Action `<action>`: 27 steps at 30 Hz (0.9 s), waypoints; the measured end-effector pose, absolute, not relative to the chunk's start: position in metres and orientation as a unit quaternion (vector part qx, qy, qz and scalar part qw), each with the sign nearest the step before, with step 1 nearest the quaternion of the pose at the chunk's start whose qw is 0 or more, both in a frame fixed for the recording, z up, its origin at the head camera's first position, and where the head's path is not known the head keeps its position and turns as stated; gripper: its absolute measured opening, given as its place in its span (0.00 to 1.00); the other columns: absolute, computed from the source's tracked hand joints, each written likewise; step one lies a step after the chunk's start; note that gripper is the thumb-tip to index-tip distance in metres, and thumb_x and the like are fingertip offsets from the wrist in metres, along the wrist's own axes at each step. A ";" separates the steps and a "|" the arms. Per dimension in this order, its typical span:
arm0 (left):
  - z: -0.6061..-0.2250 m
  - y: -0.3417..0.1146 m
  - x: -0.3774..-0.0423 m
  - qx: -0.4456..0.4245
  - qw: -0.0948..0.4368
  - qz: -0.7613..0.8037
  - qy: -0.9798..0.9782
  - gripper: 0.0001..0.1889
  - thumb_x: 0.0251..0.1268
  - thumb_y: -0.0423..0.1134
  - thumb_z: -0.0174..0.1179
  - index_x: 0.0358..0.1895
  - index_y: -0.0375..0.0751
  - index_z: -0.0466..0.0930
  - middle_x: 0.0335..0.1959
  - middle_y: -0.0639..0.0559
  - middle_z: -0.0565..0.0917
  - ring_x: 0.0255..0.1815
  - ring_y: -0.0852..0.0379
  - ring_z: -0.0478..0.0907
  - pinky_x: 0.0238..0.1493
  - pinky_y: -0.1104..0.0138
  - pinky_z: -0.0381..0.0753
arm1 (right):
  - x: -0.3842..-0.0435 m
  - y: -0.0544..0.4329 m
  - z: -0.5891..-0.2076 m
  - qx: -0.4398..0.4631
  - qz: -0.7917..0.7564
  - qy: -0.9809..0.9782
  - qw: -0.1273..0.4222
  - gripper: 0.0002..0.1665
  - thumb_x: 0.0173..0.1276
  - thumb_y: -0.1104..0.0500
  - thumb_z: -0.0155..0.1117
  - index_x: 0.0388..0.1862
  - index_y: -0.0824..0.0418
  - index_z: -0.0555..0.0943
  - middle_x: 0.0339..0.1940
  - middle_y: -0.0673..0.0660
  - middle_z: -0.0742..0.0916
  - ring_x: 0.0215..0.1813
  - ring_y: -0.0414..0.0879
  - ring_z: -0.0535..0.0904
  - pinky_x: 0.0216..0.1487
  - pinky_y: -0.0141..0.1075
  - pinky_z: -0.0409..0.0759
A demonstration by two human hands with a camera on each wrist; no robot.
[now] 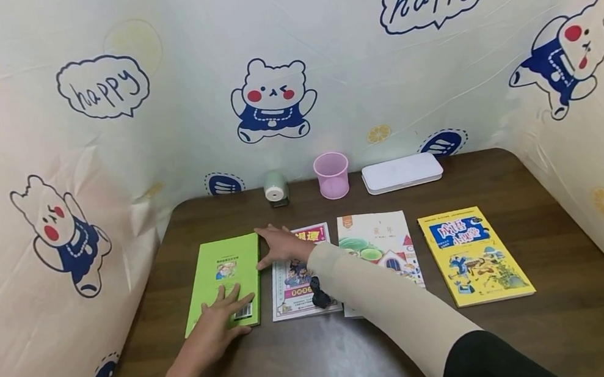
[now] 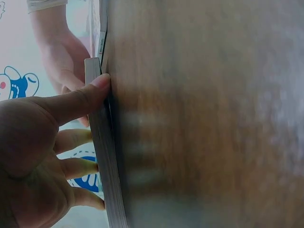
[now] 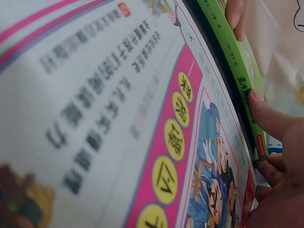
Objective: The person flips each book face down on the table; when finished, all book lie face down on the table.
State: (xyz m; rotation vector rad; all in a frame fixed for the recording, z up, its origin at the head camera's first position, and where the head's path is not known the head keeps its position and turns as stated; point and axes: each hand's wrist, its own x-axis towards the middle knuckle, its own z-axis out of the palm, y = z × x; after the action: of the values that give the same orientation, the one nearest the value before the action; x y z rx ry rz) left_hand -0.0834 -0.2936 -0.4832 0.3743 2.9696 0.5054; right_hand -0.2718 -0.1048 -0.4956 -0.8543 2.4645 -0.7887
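Beneath my spread left hand [image 1: 214,325] lies the green book [image 1: 204,266]; my right hand [image 1: 284,244], fingers extended, touches its spine, neither gripping; uneven pushing could twist it askew.

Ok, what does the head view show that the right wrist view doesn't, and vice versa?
Only the head view shows the yellow book, the pink cup and the white case.

Only the right wrist view shows readable lettering on the spine of the green book.

Both share that book, the white-and-pink book beside it, the right hand and at least part of the left hand.
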 end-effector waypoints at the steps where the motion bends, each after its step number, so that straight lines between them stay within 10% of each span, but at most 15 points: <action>1: -0.483 -0.294 -0.083 0.123 0.054 0.168 0.977 0.34 0.57 0.41 0.77 0.70 0.50 0.79 0.77 0.34 0.67 0.77 0.22 0.55 0.58 0.16 0.52 | -0.271 -0.105 -0.496 -0.304 -0.284 0.886 0.205 0.61 0.63 0.42 0.77 0.86 0.54 0.53 0.84 0.55 0.63 0.86 0.51 0.46 0.85 0.49 0.40; 27: -0.481 -0.297 -0.087 0.117 0.087 0.163 0.976 0.32 0.59 0.42 0.76 0.69 0.52 0.80 0.78 0.35 0.65 0.79 0.24 0.52 0.60 0.17 0.50 | -0.272 -0.105 -0.498 -0.320 -0.246 0.897 0.178 0.60 0.62 0.38 0.77 0.85 0.54 0.57 0.84 0.53 0.65 0.86 0.50 0.50 0.85 0.49 0.44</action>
State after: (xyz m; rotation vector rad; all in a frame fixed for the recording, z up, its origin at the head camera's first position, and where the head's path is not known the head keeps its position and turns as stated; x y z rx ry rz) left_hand -0.0872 -0.2968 -0.4808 0.3498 2.9064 0.4864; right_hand -0.2720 -0.1047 -0.4979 -0.9049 2.5387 -0.6956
